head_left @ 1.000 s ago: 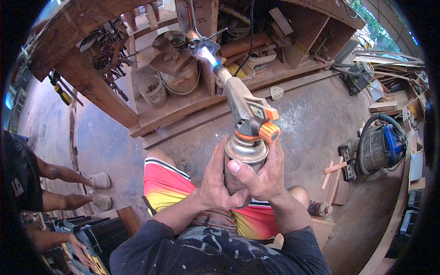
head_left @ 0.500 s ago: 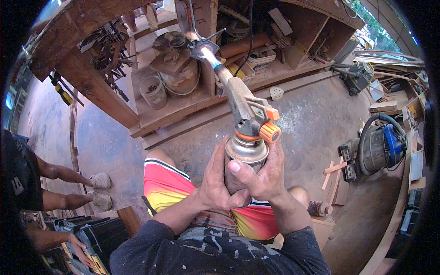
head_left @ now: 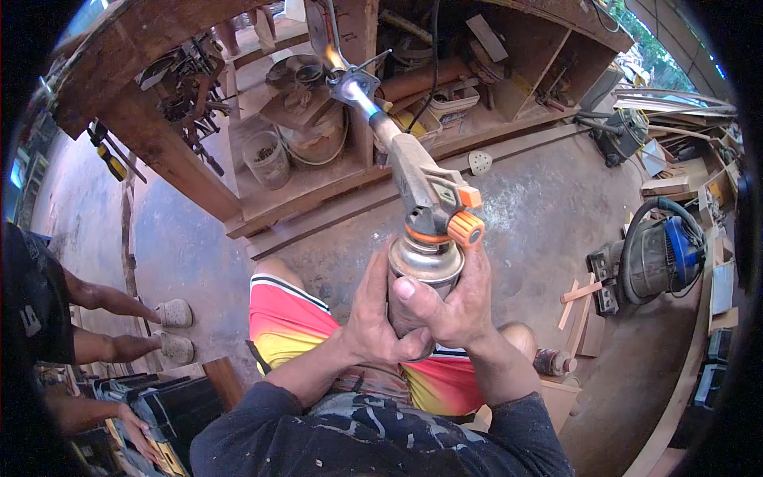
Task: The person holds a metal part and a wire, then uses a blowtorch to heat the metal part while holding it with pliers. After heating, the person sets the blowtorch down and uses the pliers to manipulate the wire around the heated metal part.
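Observation:
Both hands hold a gas blow torch (head_left: 421, 191) with an orange knob and a metal gas canister. My left hand (head_left: 372, 310) is wrapped round the canister's left side. Round its right side closes my right hand (head_left: 453, 306), thumb across the front. The torch is lit and tilted up and away from me. Its blue flame (head_left: 363, 102) meets a small dark metal plate (head_left: 352, 84) with a hole in it, hanging in front of the bench. Orange flame shows beyond the plate.
A wooden workbench (head_left: 302, 213) with buckets and tools on its shelves stands ahead. At the right are a shop vacuum (head_left: 664, 250) and wood offcuts (head_left: 579, 302). Another person's legs (head_left: 119, 322) and hand (head_left: 137, 433) are at the left, near black cases (head_left: 187, 405).
The flame past the metal plate looks more orange and the plate appears slightly turned. The torch has shifted very slightly; both hands keep their grip.

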The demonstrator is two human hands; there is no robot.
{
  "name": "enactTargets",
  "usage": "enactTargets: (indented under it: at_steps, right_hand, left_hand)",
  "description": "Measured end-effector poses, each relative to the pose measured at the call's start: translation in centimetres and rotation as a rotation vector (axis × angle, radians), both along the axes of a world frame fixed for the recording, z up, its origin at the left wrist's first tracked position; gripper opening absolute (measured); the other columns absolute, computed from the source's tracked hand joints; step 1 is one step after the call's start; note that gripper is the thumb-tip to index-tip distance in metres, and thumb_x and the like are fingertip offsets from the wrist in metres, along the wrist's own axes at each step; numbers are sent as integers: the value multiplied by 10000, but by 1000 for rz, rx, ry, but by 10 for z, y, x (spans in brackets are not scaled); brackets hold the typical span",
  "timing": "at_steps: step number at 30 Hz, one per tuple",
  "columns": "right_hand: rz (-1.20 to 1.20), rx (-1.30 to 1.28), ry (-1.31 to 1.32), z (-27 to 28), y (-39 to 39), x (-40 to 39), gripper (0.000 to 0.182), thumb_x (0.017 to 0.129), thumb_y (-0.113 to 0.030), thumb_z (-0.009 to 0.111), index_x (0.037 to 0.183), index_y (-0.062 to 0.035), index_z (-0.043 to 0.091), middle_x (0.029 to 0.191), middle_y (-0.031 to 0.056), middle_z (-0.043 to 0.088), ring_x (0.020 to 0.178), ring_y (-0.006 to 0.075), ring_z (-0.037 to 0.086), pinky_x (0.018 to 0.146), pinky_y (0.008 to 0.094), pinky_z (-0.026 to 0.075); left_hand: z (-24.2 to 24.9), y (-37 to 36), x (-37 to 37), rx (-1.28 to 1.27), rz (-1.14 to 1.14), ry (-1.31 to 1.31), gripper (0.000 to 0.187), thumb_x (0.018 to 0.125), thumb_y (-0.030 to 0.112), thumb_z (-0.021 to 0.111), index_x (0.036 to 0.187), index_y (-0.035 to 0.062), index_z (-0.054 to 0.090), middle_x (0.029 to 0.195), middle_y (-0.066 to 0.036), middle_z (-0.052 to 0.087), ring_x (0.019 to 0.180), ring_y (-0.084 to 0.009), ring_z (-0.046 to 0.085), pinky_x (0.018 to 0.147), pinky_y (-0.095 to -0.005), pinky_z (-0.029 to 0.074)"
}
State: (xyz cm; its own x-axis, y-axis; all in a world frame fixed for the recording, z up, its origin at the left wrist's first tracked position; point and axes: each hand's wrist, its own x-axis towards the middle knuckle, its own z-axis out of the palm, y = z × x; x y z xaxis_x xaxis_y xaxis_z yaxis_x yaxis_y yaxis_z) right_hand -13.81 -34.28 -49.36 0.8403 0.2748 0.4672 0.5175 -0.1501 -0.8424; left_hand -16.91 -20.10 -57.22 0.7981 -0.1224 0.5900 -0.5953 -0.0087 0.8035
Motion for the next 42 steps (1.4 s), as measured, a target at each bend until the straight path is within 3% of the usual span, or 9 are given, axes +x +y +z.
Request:
enactTargets:
  at_steps: [42]
  right_hand:
    - [-13,-23,-48,4,1,2,629,818,-332,808,1216,13,466,1048,158,604,925,246,645,818,384,529]
  left_hand:
    - [4,1,3,-14,-21,6,1084,734,308,792,1520,-118,179,1406,-299,431,1282,-415,510,1082,-476,402]
